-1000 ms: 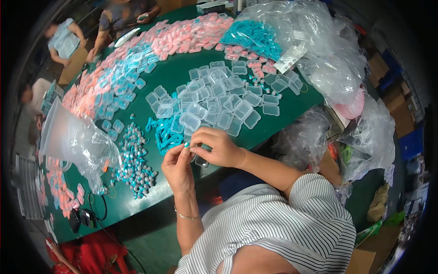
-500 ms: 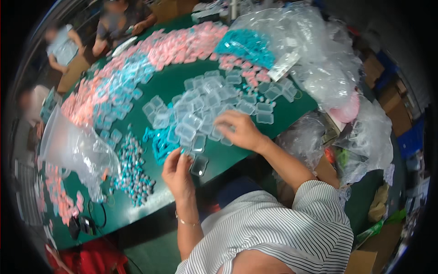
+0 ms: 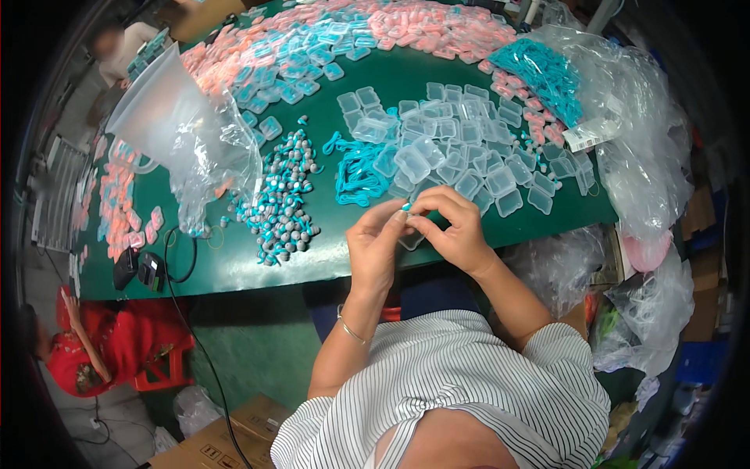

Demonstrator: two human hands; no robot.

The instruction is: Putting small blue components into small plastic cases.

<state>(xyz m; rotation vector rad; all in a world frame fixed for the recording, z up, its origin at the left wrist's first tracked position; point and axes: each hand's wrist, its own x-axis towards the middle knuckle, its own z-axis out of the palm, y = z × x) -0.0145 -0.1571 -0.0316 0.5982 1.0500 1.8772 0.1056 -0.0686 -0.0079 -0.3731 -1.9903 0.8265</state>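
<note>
My left hand [image 3: 371,248] and my right hand [image 3: 455,232] meet at the front edge of the table, fingertips together. Between them is pinched a small teal-and-white piece [image 3: 406,208], most of it covered by the fingers; it resembles an earplug. Just below the fingertips a small clear plastic case [image 3: 412,240] shows in part. Beyond my hands lies a heap of empty clear cases [image 3: 457,129]. Left of that heap sits a tangle of teal cords [image 3: 362,176]. Farther left is a pile of small grey-and-teal plugs [image 3: 285,203].
Filled pink cases [image 3: 437,30] and filled blue cases [image 3: 301,62] line the far side. A clear plastic bag [image 3: 207,148] stands at left, near a black cable [image 3: 194,258]. A bag of teal cords [image 3: 539,74] and clear plastic sheeting [image 3: 637,125] lie right. Someone in red [image 3: 109,344] sits at lower left.
My right hand has come back from the heap of clear cases to my left hand, and their fingertips now meet. The view has shifted, bringing more of the left floor into sight.
</note>
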